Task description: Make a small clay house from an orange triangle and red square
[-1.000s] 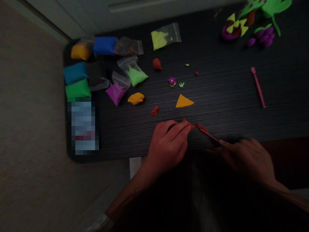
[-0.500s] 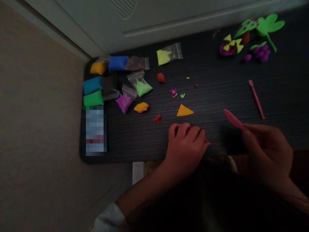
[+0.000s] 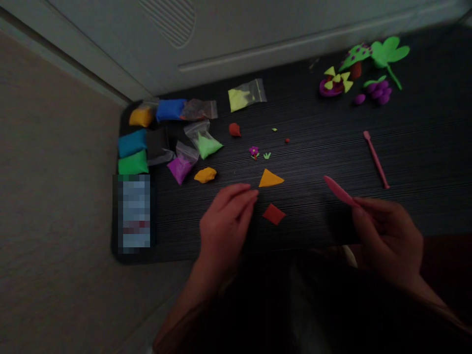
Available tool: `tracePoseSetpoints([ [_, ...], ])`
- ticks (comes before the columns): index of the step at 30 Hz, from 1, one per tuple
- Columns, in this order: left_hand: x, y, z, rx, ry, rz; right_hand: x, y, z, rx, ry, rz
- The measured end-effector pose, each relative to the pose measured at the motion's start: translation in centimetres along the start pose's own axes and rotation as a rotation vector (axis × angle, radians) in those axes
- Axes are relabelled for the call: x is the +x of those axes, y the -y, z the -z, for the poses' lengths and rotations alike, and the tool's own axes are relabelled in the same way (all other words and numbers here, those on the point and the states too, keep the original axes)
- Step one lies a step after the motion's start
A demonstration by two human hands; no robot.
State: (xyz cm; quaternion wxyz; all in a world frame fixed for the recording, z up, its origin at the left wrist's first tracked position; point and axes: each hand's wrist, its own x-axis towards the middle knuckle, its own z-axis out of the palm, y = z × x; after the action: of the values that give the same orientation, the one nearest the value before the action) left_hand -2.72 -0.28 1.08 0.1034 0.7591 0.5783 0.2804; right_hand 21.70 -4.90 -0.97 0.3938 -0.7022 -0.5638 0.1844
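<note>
My right hand (image 3: 391, 241) grips a pink plastic clay knife (image 3: 337, 190) between thumb and fingers, its blade pointing up and left above the dark table. My left hand (image 3: 226, 219) rests at the table's front, fingers bent and pressed together; whatever lies under or in them is hidden. Just right of it is a flat red clay diamond (image 3: 274, 214). Behind the diamond lies a flat orange clay triangle (image 3: 271, 178). A lump of orange clay (image 3: 205, 175) sits beyond the left hand, and a small purple clay flower (image 3: 253, 151) lies behind the triangle.
Clay bags, including a blue one (image 3: 171, 109) and a yellow one (image 3: 245, 96), lie at the back and left. A phone (image 3: 134, 211) is at the left edge. Finished clay pieces, such as purple grapes (image 3: 379, 92), stand back right, near a pink rod tool (image 3: 376, 160).
My left hand has moved left, off the red diamond, which now shows. The small red scrap is now hidden by that hand. The right hand still holds the knife; the view has shifted slightly.
</note>
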Motion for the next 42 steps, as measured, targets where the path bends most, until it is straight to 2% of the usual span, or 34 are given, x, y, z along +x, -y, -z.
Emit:
tracePoseSetpoints([
  [1, 0.2, 1.1, 0.3, 0.045, -0.051, 0.014, 0.0, 0.0, 0.0, 0.001, 0.007, 0.003],
  [4, 0.2, 3.6, 0.4, 0.094, -0.043, -0.012, 0.0, 0.1, -0.1, 0.004, 0.012, 0.007],
  [7, -0.3, 4.7, -0.2, 0.112, -0.055, -0.053, 0.0, 0.1, 0.1, -0.048, 0.031, 0.030],
  [13, -0.4, 4.6, -0.1, 0.086, -0.088, 0.110, 0.0, 0.2, 0.1, -0.096, 0.046, 0.037],
  [17, -0.4, 4.7, 0.3, 0.039, -0.023, 0.171, 0.0, 0.2, 0.0, -0.085, 0.025, 0.047],
  [22, -0.8, 4.6, 0.4, -0.068, 0.003, 0.279, 0.0, 0.1, 0.1, -0.122, 0.053, 0.075],
  [27, -0.8, 4.0, 0.4, 0.007, -0.024, 0.147, 0.0, 0.1, 0.1, -0.088, 0.058, 0.071],
  [32, -0.7, 3.9, 0.0, 0.016, 0.022, -0.019, 0.0, 0.3, 0.0, -0.122, 0.056, 0.072],
  [37, -0.9, 3.0, 0.0, 0.100, -0.057, -0.116, 0.0, 0.3, -0.1, -0.150, 0.049, 0.097],
  [39, -1.0, 2.0, 0.0, 0.091, 0.023, -0.171, -0.1, 0.2, -0.1, -0.168, 0.050, 0.092],
  [42, -1.0, 0.5, -0.4, 0.043, 0.239, -0.252, -0.1, 0.2, -0.2, -0.216, 0.054, 0.097],
])
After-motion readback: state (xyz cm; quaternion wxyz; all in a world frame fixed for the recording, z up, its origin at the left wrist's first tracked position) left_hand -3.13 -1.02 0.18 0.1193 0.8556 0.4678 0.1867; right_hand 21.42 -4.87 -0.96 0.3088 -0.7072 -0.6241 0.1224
